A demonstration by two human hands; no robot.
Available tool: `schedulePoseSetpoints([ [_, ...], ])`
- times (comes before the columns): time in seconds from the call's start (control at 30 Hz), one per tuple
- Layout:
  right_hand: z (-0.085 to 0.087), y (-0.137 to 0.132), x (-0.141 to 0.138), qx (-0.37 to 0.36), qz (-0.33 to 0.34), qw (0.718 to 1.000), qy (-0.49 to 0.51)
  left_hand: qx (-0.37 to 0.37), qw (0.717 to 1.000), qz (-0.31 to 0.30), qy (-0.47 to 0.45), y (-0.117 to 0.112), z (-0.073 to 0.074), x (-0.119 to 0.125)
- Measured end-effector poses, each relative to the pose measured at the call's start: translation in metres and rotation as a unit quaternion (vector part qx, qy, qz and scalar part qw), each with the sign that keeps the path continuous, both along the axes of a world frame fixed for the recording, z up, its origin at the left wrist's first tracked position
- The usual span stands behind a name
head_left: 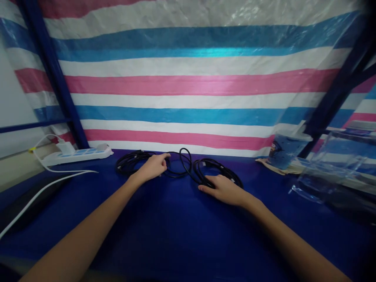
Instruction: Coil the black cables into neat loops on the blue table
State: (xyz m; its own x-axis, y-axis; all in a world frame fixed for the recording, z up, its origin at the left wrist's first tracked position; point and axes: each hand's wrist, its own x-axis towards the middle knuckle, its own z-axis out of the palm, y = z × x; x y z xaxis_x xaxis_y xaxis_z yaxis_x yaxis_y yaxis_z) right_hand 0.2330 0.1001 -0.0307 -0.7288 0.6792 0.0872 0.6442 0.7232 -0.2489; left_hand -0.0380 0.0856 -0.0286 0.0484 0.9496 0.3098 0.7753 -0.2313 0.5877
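Note:
A black cable lies on the dark blue tabletop in two loose coils, with a few loose loops between them. My left hand [154, 166] is at the right side of the left coil [129, 161], its fingers curled onto the cable and the index finger pointing right. Lower down, my right hand [225, 188] holds the near edge of the right coil [216, 162], with its thumb in front and its fingers over the strands. A raised cable loop [190, 160] stands between the hands. The fingertips of both hands are partly hidden.
At the left are a white power strip [79, 156] with a plugged-in charger [66, 147], a white cord [38, 192] and a dark flat object [32, 196]. A lidded drink cup [286, 150] and a clear plastic container [326, 164] stand at the right. Striped sheeting [188, 84] hangs behind.

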Motion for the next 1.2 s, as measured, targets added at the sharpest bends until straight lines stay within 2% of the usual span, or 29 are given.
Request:
schedulePoseSetpoints([
  [0.07,-0.001,0.005,0.003,-0.007,-0.01,1.0,0.01,0.051,0.994,0.058,-0.076,-0.001,0.008,-0.012],
  [0.13,-0.001,0.012,0.009,0.004,-0.031,0.999,0.02,0.121,0.971,0.129,-0.16,0.001,0.016,-0.025],
  [0.23,-0.003,0.026,0.024,0.052,-0.091,0.994,0.043,0.21,0.911,0.234,-0.268,0.002,0.029,-0.054],
  [0.3,-0.002,0.035,0.035,0.092,-0.161,0.98,0.072,0.235,0.875,0.281,-0.317,-0.002,0.036,-0.074],
  [0.33,-0.002,0.039,0.041,0.109,-0.201,0.969,0.089,0.23,0.866,0.29,-0.337,-0.006,0.039,-0.081],
  [0.4,0.001,0.044,0.048,0.132,-0.267,0.947,0.12,0.187,0.869,0.275,-0.367,-0.018,0.044,-0.087],
  [0.47,0.004,0.045,0.05,0.124,-0.29,0.936,0.159,0.077,0.898,0.205,-0.381,-0.031,0.047,-0.078],
  [0.53,0.005,0.042,0.046,0.098,-0.273,0.935,0.206,-0.083,0.93,0.066,-0.353,-0.04,0.049,-0.059],
  [0.57,0.005,0.039,0.043,0.087,-0.255,0.936,0.226,-0.151,0.936,-0.015,-0.319,-0.041,0.048,-0.048],
  [0.6,0.004,0.037,0.039,0.082,-0.235,0.939,0.236,-0.186,0.939,-0.084,-0.277,-0.04,0.047,-0.039],
  [0.63,0.002,0.035,0.036,0.085,-0.216,0.944,0.233,-0.18,0.949,-0.123,-0.228,-0.037,0.045,-0.033],
  [0.67,-0.001,0.034,0.032,0.093,-0.2,0.95,0.221,-0.138,0.969,-0.12,-0.165,-0.031,0.042,-0.029],
  [0.73,-0.006,0.033,0.028,0.11,-0.184,0.96,0.18,-0.027,0.999,-0.029,-0.018,-0.013,0.035,-0.031],
  [0.8,-0.01,0.032,0.026,0.129,-0.178,0.963,0.155,0.014,0.992,0.055,0.109,0.008,0.024,-0.041],
  [0.83,-0.01,0.031,0.025,0.152,-0.175,0.959,0.16,0.003,0.987,0.065,0.146,0.018,0.018,-0.046],
  [0.9,-0.009,0.024,0.02,0.241,-0.16,0.938,0.192,-0.032,0.983,0.036,0.179,0.034,0.006,-0.052],
  [1.0,-0.003,0.007,-0.007,0.378,-0.087,0.9,0.198,-0.043,0.976,0.005,0.213,0.048,-0.008,-0.052],
  [1.03,-0.002,0.002,-0.021,0.376,-0.039,0.91,0.169,-0.036,0.975,0.004,0.219,0.05,-0.01,-0.05],
  [1.1,-0.003,-0.004,-0.054,0.321,0.034,0.942,0.089,-0.018,0.974,0.007,0.224,0.051,-0.012,-0.049],
  [1.2,-0.006,0.0,-0.1,0.195,0.029,0.979,0.043,0.001,0.976,0.011,0.216,0.049,-0.008,-0.051],
])
